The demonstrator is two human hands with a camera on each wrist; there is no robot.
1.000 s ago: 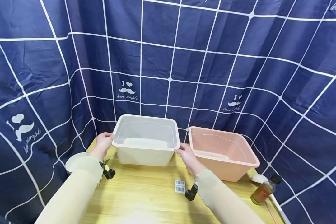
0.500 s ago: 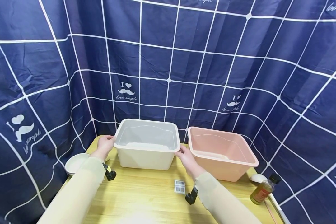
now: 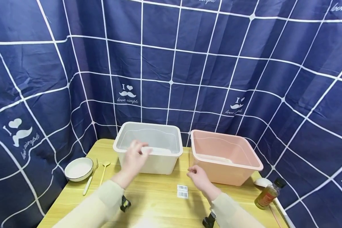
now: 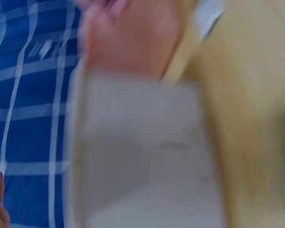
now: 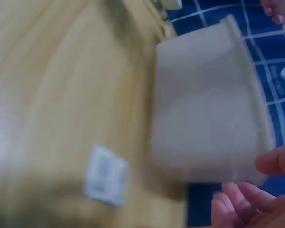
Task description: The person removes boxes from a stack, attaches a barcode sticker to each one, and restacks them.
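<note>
A white plastic bin [image 3: 159, 163] stands on the wooden table [image 3: 148, 199] against the curtain. Blurred by motion, my left hand [image 3: 134, 160] hangs in front of that bin, thumb and fingers apart with nothing between them. My right hand [image 3: 201, 180] is off the rim, between the white bin and a pink bin [image 3: 231, 172], fingers loosely bent and holding nothing. The right wrist view shows its fingers [image 5: 237, 202] near the corner of the white bin [image 5: 204, 99]. In the left wrist view the white bin [image 4: 147, 156] fills the middle, smeared.
At the left are a white bowl [image 3: 79, 169], a fork [image 3: 89, 180] with a pale handle and a gold spoon [image 3: 104, 172]. A barcode label [image 3: 182, 191] lies near the middle. To the right stand a dark-capped bottle [image 3: 266, 196] and a white ladle-like piece [image 3: 263, 182].
The white bin came down slightly toward me, then both hands let go of its rim. My left hand moved right across its front; my right hand drew back and down.
</note>
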